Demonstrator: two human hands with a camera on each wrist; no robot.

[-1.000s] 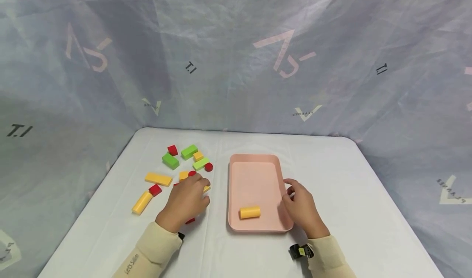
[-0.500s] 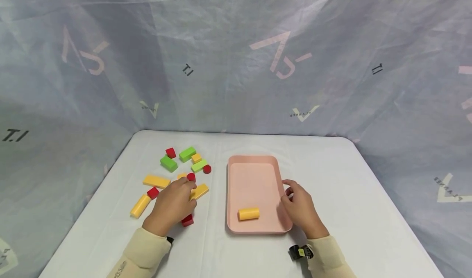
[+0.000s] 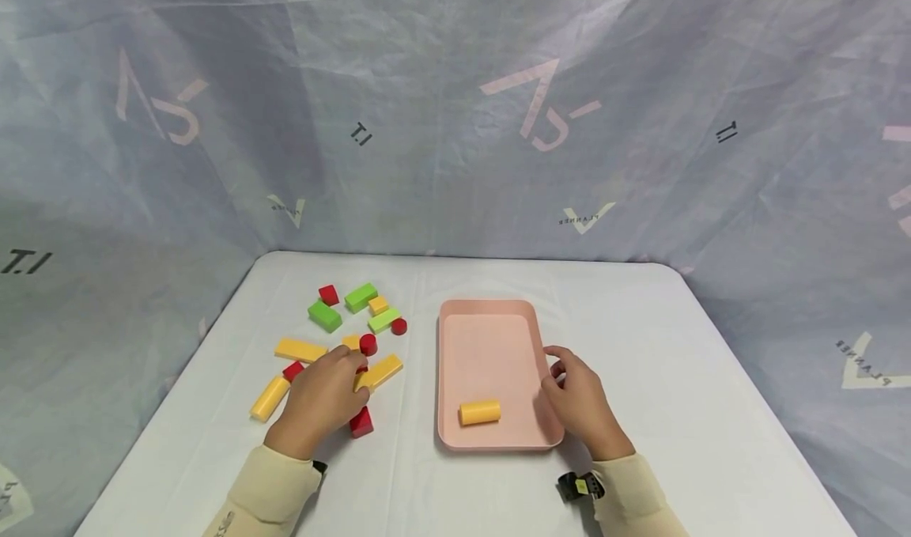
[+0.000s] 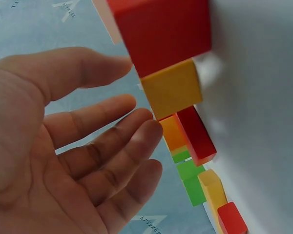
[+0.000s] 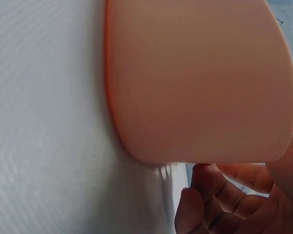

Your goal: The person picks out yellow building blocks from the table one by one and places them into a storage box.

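Note:
My left hand [image 3: 323,395] hovers over a cluster of wooden blocks at the table's left. Its fingers are relaxed and slightly bent in the left wrist view, and nothing lies between thumb and fingers. Nearest to it are a red block [image 3: 361,422], a flat yellow block [image 3: 379,372] and a red cylinder [image 3: 368,344]. My right hand [image 3: 580,398] holds the right rim of the pink tray [image 3: 498,447], its thumb over the rim and its other fingers bent outside the wall. A yellow cylinder [image 3: 480,412] lies on its side inside the tray.
Green blocks [image 3: 325,315], a light green block [image 3: 385,320] and a red block [image 3: 328,294] lie farther back. A yellow plank [image 3: 300,350] and a second yellow cylinder [image 3: 270,398] lie to the left. A grey printed cloth [image 3: 455,126] hangs behind the white table [image 3: 626,315].
My left hand has drawn back to the left and toward me, uncovering the flat yellow block and the near red block. My right hand stays at the tray.

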